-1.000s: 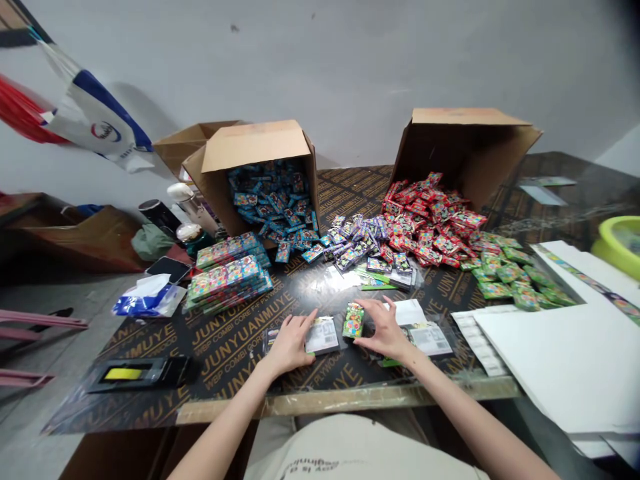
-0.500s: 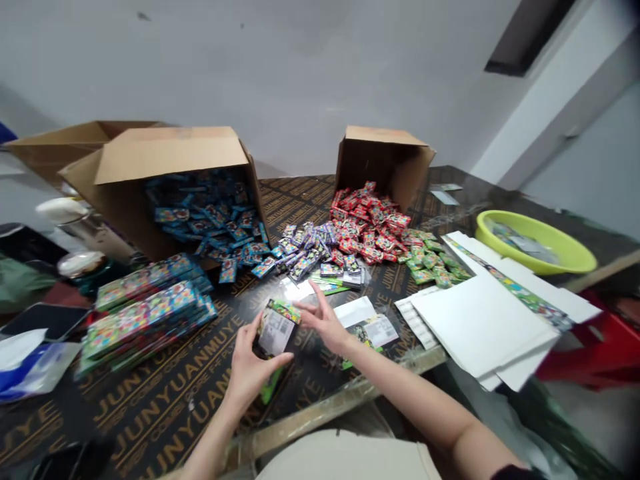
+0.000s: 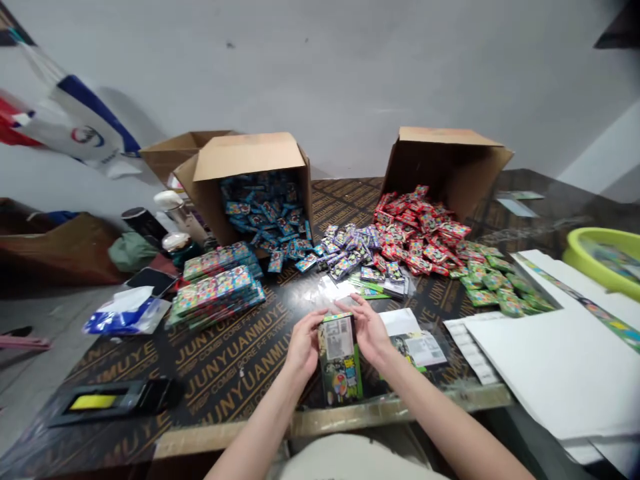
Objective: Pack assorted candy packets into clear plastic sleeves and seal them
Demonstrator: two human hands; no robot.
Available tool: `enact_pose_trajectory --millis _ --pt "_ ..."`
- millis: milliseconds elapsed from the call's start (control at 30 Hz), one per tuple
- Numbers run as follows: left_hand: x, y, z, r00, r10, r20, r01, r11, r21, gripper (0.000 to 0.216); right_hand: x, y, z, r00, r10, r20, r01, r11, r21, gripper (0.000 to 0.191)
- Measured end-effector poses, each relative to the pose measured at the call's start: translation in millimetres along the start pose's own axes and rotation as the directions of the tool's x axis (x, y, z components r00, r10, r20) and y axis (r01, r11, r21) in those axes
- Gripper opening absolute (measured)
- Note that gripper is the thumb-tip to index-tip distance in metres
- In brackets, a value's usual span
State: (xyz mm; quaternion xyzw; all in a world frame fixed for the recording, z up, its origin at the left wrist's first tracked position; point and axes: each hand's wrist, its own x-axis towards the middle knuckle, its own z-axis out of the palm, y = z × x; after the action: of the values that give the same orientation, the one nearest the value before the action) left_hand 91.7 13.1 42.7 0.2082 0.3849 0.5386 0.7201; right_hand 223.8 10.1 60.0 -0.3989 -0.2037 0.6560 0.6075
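Note:
Between my two hands stands a small black and green printed box [image 3: 342, 373] with a pale label panel on its upper part, close to the table's front edge. My left hand [image 3: 304, 345] grips its left side, fingers curled at the upper corner. On the opposite side, my right hand [image 3: 373, 332] holds the upper right edge. Just beyond my fingers, flat printed pieces in clear film [image 3: 383, 287] lie below a pile of purple sachets [image 3: 347, 248]. More printed cards [image 3: 423, 348] rest right of my right hand.
Blue sachets [image 3: 270, 213] spill from a left carton [image 3: 255, 157], red sachets [image 3: 420, 230] from a right carton [image 3: 450, 138]. Green sachets [image 3: 493, 280], white card sheets [image 3: 545, 360] and a yellow-green basin [image 3: 575, 250] are rightward. Stacked sachet strips [image 3: 215, 293] and a tape dispenser [image 3: 113, 402] lie left.
My view has swung left, so things appear further right. The box has turned from slanted to nearly straight toward me. My right hand has closed in on its side.

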Motion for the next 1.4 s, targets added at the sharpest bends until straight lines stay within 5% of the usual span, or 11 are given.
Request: enact_pose_trajectory --millis 167,367,533,633,800,933,1000,1100,1233,1400 --pt "-1.7 9.0 0.9 0.975 0.184 0.125 -0.212 0.938 0.275 0.017 5.0 -9.4 -12.3 0.987 0.151 0.062 -0.141 0.979 -0.146 0.026" --pt "-0.1 28.8 -0.9 0.928 0.273 0.253 -0.370 0.749 0.550 0.013 -1.7 -15.2 -23.3 0.956 -0.153 0.250 0.257 0.849 -0.463 0.010" --pt "8.6 38.1 -0.8 0.950 0.112 0.293 -0.268 0.775 0.573 0.020 -1.1 -18.9 -23.6 0.932 -0.241 0.270 0.360 0.697 -0.620 0.016" --pt "7.8 41.1 1.2 0.930 0.130 0.344 -0.329 0.711 0.622 0.016 1.1 -22.9 -21.2 0.919 -0.233 0.319 0.392 0.646 -0.655 0.018" --pt "-4.7 43.8 1.1 0.769 0.288 0.571 -0.639 0.307 0.705 0.012 -5.0 -34.0 -21.8 0.863 -0.199 0.465 0.493 0.532 -0.688 0.021" --pt "-10.2 45.6 0.7 0.655 0.254 0.711 -0.752 0.128 0.647 0.012 -7.7 -48.4 -38.4 0.768 -0.123 0.629 0.626 0.351 -0.696 0.030" --pt "-10.4 47.2 2.2 0.649 0.198 0.734 -0.758 0.085 0.647 0.009 1.1 -59.3 -59.7 0.792 -0.125 0.597 0.609 0.211 -0.764 0.031" --pt "-10.3 49.0 5.4 0.639 0.131 0.758 -0.767 0.035 0.640 0.021 24.0 -80.6 -106.9 0.849 -0.300 0.434 0.443 -0.043 -0.896 0.030" --pt "-9.8 48.3 7.6 0.642 0.115 0.758 -0.765 0.030 0.643 0.026 47.4 -101.8 -165.9 0.894 -0.335 0.296 0.258 -0.155 -0.954 0.022" --pt "-8.1 44.7 6.8 0.669 0.139 0.730 -0.742 0.058 0.668 0.025 54.1 -98.5 -192.0 0.926 -0.279 0.255 0.187 -0.249 -0.950 0.010"
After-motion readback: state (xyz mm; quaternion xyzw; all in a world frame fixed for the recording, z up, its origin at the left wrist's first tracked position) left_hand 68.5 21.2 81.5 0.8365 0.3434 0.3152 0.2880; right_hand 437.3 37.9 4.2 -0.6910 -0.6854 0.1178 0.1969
